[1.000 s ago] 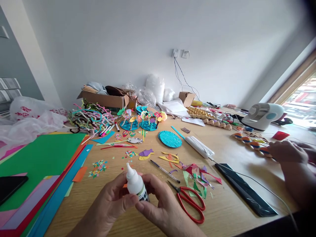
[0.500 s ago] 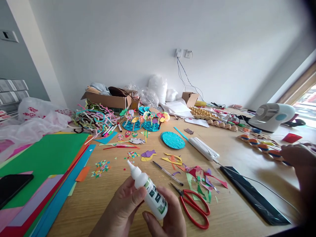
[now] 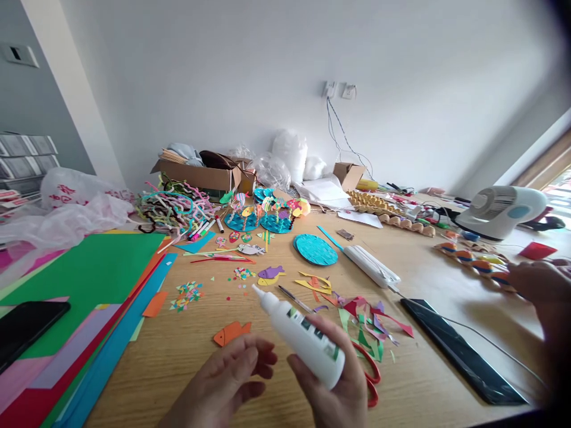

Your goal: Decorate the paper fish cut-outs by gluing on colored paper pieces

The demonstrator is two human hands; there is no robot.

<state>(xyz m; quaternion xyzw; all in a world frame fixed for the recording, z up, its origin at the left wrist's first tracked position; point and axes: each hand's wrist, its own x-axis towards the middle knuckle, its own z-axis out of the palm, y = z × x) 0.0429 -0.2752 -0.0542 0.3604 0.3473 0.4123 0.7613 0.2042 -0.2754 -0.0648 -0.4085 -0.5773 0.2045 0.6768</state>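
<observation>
My right hand (image 3: pixel 341 371) is wrapped round a white glue bottle (image 3: pixel 307 342), which is tilted with its narrow nozzle up and to the left. Beside it, my left hand (image 3: pixel 234 371) is apart from the bottle, its fingers loosely bent and holding nothing visible. Just beyond the left fingertips lies an orange paper fish (image 3: pixel 231 334). A purple paper fish (image 3: pixel 270 272) overlaps a yellow one farther out. Red-handled scissors (image 3: pixel 373 362) are partly hidden behind my right hand, and a pen (image 3: pixel 294 297) lies partly behind the bottle.
Coloured paper sheets (image 3: pixel 102 267) and a black phone (image 3: pixel 33 324) are at left. Paper scraps (image 3: pixel 368 321), a power strip (image 3: pixel 372 266) and blue discs (image 3: pixel 315 249) lie to the right. Another person's hand (image 3: pixel 535 282) is at the right edge, near a painted egg-carton strip (image 3: pixel 475 266).
My left hand has let go of the glue bottle. My right hand has moved the bottle right and tipped it lower. The orange fish now shows on the table; the view has shifted slightly.
</observation>
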